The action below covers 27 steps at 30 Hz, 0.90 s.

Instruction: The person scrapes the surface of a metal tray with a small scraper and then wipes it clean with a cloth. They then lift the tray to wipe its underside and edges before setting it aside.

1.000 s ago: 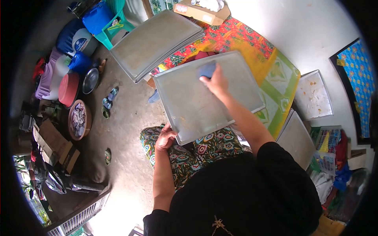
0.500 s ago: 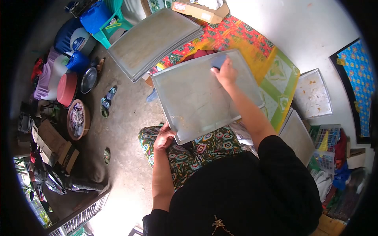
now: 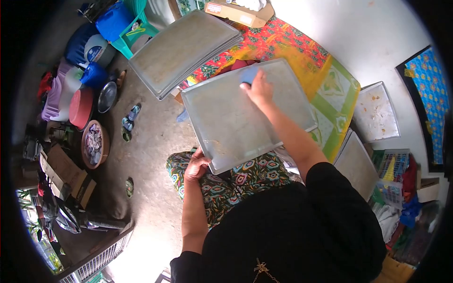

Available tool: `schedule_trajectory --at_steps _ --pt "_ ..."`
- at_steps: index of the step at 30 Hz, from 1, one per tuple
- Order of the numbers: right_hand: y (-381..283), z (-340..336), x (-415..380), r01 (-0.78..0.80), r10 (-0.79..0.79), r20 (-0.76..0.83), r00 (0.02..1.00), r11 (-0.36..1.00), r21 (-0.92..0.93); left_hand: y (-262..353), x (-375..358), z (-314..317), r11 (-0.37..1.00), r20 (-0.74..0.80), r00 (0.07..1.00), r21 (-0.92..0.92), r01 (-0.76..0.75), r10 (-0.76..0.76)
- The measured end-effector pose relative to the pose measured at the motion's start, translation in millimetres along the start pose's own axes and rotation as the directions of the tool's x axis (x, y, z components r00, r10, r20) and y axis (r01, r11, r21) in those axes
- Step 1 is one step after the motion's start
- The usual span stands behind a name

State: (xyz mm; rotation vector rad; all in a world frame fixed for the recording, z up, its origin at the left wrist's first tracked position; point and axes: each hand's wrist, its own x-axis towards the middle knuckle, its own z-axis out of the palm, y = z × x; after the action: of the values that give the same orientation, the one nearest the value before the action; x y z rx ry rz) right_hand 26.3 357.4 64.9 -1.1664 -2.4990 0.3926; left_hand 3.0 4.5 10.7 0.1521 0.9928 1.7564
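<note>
A large grey metal baking tray (image 3: 240, 122) lies tilted across my lap and the edge of the cloth-covered table. My left hand (image 3: 197, 167) grips its near left corner, thumb on top and fingers under the rim. Near the tray's far side, my right hand (image 3: 259, 90) presses a blue cloth (image 3: 249, 74) against the surface; the cloth is slightly blurred and partly hidden by the fingers. Brownish marks show near the tray's lower left corner. Beyond it, at the upper left, rests a stack of similar trays (image 3: 186, 49).
A patterned tablecloth (image 3: 335, 94) covers the table, with a cardboard box (image 3: 240, 14) at its far end. To the right stand a stained tray (image 3: 376, 113) against the wall, another tray (image 3: 355, 165) and plastic baskets (image 3: 392, 174). Slippers (image 3: 130, 118), basins (image 3: 94, 144) and a green chair (image 3: 134, 28) are left.
My right hand has slid to the left across the tray with the blue cloth. My left hand keeps its hold on the corner, and the tray has hardly moved.
</note>
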Motion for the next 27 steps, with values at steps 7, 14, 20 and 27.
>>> schedule_trajectory --at_steps 7,14,20,27 --pt "-22.5 -7.7 -6.8 0.137 -0.131 0.090 0.987 0.989 -0.057 -3.1 1.7 -1.9 1.000 0.016 1.000 -0.008 0.001 -0.001" --pt "-16.4 -3.3 10.0 0.242 -0.236 0.073 0.969 0.966 -0.086 -0.7 0.4 -3.4 1.000 0.040 0.999 -0.019 0.007 -0.006" --pt "-38.1 -7.0 -10.8 0.286 -0.282 0.150 0.948 0.958 -0.008 2.5 -1.3 2.1 0.999 0.025 1.000 -0.037 -0.005 0.006" --pt "-46.3 -1.2 -21.5 0.268 -0.277 0.166 0.946 0.960 0.076 3.3 -1.1 1.7 0.999 0.023 1.000 -0.039 -0.008 0.009"
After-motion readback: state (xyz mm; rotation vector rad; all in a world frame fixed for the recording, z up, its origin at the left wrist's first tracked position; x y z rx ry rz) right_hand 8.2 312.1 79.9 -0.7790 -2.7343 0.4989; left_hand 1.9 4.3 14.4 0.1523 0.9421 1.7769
